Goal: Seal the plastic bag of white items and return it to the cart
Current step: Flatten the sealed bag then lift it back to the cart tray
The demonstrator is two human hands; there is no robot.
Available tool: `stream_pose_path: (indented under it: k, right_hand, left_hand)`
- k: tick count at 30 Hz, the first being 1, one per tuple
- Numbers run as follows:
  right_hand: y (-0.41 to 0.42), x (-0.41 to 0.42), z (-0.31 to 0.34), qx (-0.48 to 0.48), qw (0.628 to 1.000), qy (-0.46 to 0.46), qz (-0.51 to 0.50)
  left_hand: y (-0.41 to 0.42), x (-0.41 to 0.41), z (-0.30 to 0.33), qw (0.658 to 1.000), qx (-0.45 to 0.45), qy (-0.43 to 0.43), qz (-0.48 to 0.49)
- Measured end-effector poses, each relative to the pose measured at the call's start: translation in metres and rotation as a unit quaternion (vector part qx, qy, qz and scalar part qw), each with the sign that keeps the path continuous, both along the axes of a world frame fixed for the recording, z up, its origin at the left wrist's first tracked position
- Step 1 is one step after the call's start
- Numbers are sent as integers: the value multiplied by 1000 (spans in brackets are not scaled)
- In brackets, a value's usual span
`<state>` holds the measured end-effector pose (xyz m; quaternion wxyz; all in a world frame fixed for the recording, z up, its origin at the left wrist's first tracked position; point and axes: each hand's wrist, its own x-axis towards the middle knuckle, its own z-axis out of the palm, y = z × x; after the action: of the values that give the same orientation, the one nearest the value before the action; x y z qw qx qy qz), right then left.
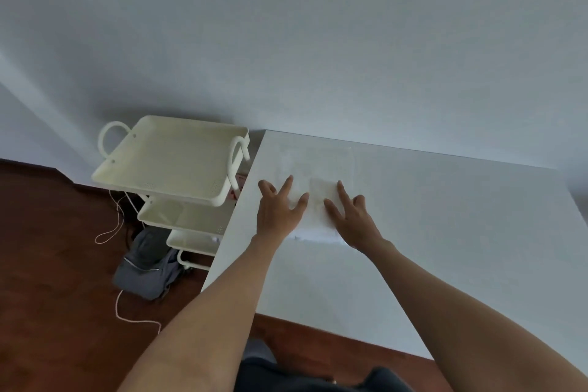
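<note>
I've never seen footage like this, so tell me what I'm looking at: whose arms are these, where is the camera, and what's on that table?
There is no machine here. The single picture comes from a camera worn on a person's head, looking forward and down, so the two bare arms are the wearer's own. The left hand and right hand lie flat, fingers spread, pressing on a clear plastic bag of white items that rests on the white table. Nothing is lifted; the bag is hard to see against the white surface, so I cannot tell whether it is sealed. Left of the table stands a cream three-tier metal cart with looped handles. On the dark wooden floor beside it lies a grey bag.
</note>
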<state>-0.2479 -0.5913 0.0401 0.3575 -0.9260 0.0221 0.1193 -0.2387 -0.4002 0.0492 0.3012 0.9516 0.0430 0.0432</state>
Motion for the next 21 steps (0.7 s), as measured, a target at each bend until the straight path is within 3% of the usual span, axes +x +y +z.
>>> stream_pose_path:
  k: [8,21]
  right_hand:
    - [34,57,38,-18,998,-55,-10]
    - [153,139,53,-42,991,-97,-86]
  left_hand:
    - [31,63,32,997,-4,-72,-7]
    - [145,166,59,990,-7,-94,-101]
